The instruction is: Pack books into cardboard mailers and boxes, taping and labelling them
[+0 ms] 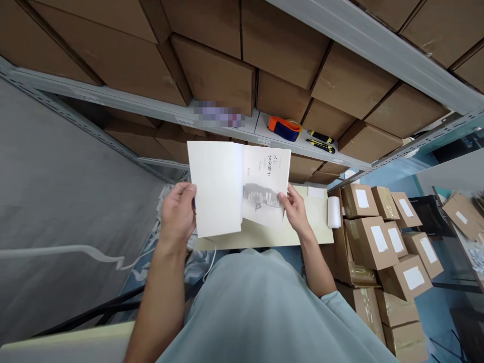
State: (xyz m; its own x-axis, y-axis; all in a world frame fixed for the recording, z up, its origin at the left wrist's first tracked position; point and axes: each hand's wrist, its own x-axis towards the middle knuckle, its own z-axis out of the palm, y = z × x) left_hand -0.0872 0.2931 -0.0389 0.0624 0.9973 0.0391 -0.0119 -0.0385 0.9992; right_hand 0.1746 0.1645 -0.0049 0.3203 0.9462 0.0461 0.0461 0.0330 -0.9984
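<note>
An open book (215,189) is held up in front of me, above a pale yellow tabletop (313,234). Its left side is blank white; the right page shows dark vertical characters and a grey landscape picture. My left hand (179,209) grips the outer left edge, thumb in front and fingers curled, partly hidden behind. My right hand (295,207) pinches the lower right edge, with the thumb on the page and the other fingers behind it.
Shelves (242,126) ahead hold cardboard boxes, an orange and blue tape dispenser (284,128) and yellow-black cutters (320,146). A white roll (334,212) stands on the table's right end. Labelled cartons (372,242) are stacked at the right. A grey wall (68,186) is at the left.
</note>
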